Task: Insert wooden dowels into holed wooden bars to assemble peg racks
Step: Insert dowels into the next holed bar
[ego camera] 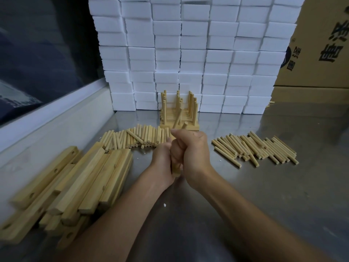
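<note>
Bar (176, 170) is standing on end at table centre, left hand (162, 157) gripping its side, right hand (190, 150) fisting dowels (178, 121) above. Judged light, stiff wood; best gripping mid-length.

A single head-worn wide-angle camera looks forward and down, close over the steel worktop (264, 186), toward stacked white foam blocks (188, 44).

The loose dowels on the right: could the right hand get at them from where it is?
Probably yes. The pile of dowels lies in the open on the metal table with nothing between it and the right hand, but its fingers already grip the bar.
</note>
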